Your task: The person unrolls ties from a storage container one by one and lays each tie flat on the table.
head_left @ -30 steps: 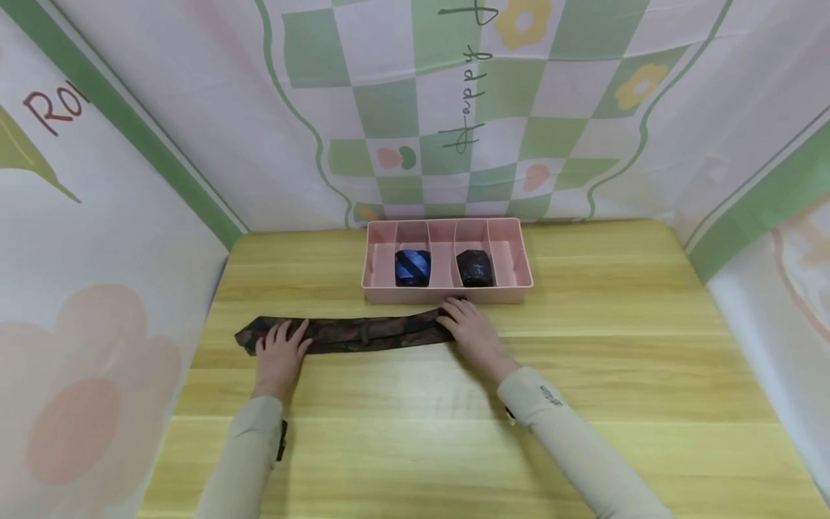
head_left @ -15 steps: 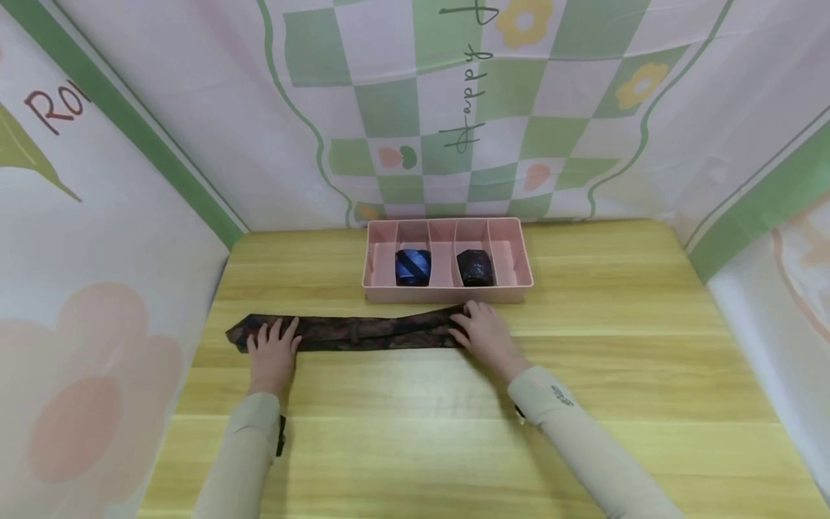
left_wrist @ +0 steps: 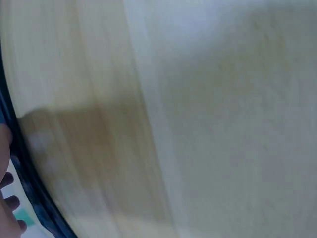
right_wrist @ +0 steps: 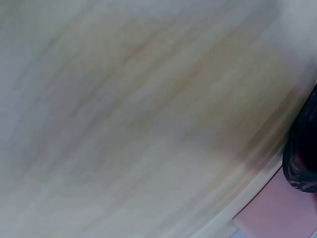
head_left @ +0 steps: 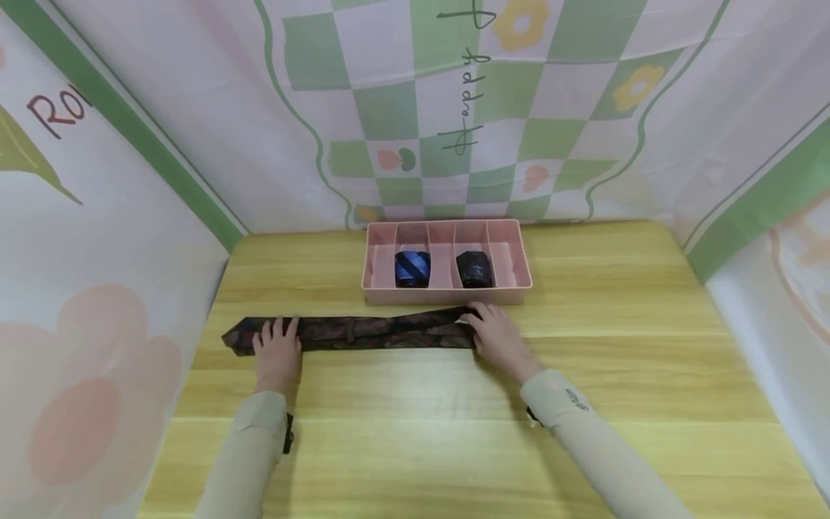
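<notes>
A dark patterned necktie (head_left: pixel 389 331), folded lengthwise on itself, lies across the table in front of the pink box. Near its pointed left end rests my left hand (head_left: pixel 279 353), fingers extended over the cloth. My right hand (head_left: pixel 499 335) pinches the folded right end, where the upper layer lifts slightly from the lower one. In the left wrist view the tie (left_wrist: pixel 32 183) is a dark band beside the fingers at the left edge. The right wrist view catches only the looped end of the tie (right_wrist: pixel 301 158) at its right edge.
Behind the tie stands a pink divided box (head_left: pixel 447 295). A rolled blue striped tie (head_left: pixel 413 269) sits in its second compartment from the left, a rolled dark tie (head_left: pixel 475 269) in the fourth. Printed curtains surround the wooden table (head_left: pixel 402 447) at the back and sides.
My right hand has moved to the right with the tie's folded end. The pointed left end has slid a little to the left, and the tie now spans more of the table.
</notes>
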